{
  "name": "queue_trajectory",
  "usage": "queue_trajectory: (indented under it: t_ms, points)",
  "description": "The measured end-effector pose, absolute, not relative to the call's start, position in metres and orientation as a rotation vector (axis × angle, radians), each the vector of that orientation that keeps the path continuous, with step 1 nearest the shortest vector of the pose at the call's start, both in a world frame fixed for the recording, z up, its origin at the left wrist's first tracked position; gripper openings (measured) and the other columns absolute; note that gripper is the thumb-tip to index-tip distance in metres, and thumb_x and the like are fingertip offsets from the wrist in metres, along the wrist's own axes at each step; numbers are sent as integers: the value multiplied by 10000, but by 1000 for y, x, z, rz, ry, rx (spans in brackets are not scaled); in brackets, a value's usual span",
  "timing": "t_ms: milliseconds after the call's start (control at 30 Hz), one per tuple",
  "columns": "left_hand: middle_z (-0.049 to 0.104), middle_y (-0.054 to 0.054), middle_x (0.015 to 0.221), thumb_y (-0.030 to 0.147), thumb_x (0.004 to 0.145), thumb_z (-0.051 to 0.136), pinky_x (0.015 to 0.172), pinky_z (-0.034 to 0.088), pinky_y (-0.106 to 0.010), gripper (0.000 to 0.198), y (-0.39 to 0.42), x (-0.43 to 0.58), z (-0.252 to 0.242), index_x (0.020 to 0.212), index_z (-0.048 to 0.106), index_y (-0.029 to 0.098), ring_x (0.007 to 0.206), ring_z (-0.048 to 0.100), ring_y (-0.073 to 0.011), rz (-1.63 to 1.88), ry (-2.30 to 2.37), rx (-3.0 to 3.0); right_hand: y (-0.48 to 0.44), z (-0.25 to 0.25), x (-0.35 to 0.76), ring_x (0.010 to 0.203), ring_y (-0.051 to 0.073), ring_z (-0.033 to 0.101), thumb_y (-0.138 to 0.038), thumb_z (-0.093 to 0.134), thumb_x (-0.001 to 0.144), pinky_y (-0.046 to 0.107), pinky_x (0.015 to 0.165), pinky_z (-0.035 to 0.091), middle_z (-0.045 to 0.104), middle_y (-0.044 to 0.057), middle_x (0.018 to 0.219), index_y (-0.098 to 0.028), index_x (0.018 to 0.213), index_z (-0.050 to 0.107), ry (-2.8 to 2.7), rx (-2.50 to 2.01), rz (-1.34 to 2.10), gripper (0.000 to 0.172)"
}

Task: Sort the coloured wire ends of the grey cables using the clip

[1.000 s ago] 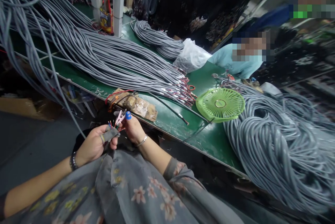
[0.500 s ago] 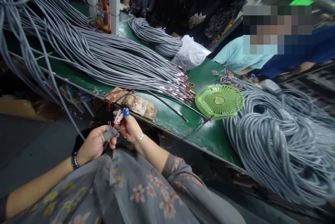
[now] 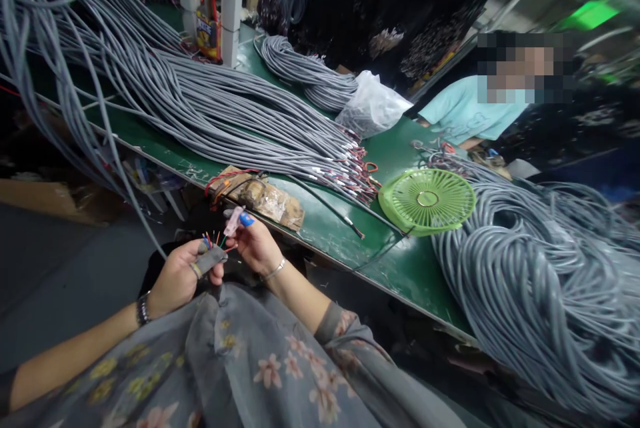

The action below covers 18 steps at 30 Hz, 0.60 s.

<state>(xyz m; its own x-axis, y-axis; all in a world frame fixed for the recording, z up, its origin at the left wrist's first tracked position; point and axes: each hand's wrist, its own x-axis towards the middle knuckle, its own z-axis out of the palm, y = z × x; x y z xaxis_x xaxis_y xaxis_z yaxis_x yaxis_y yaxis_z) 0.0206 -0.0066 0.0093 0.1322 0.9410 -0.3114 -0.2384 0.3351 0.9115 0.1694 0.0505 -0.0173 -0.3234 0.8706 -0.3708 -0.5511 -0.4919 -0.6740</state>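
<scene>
My left hand [image 3: 183, 275] is closed on a grey cable end, its thumb wrapped in grey. Thin coloured wires [image 3: 214, 239] fan out above that thumb. Just to the right, my right hand [image 3: 257, 248] pinches a small pale pink tool [image 3: 233, 221]; blue tape covers one fingertip. The tool's tip is close to the wires, and whether it touches one is too small to tell. Both hands are in front of the green table's near edge, below a taped wooden block [image 3: 273, 201] with red and black wires.
Long grey cables [image 3: 220, 108] cover the table [image 3: 390, 261] to the left and middle. A green fan [image 3: 427, 198] stands beside coiled cables [image 3: 530, 281] at the right. A plastic bag [image 3: 373, 105] lies further back. A person in light blue [image 3: 475, 108] is across the table.
My right hand and the pink tool have moved slightly away from my left hand, so the wires show more. The view has shifted slightly. The person at the back looks more upright.
</scene>
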Motion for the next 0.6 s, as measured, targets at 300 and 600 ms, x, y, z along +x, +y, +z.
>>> queue_trajectory:
  t_ms: [300, 600]
  points:
    - [658, 15, 511, 409, 615, 843, 456, 436, -217, 297, -4, 24, 12, 639, 666, 172, 429, 554, -103, 1057, 1131, 766, 48, -28, 165, 568, 116, 511, -619, 742, 763, 239, 550, 470, 608, -5, 631, -180, 775, 676, -636, -933, 1695, 445]
    - [639, 27, 499, 460, 517, 886, 427, 408, -201, 402, 0, 26, 16, 654, 646, 169, 415, 539, -97, 993, 1167, 676, 59, -24, 164, 538, 101, 465, -676, 651, 834, 237, 535, 464, 620, -7, 730, -189, 822, 642, -503, -828, 2098, 487]
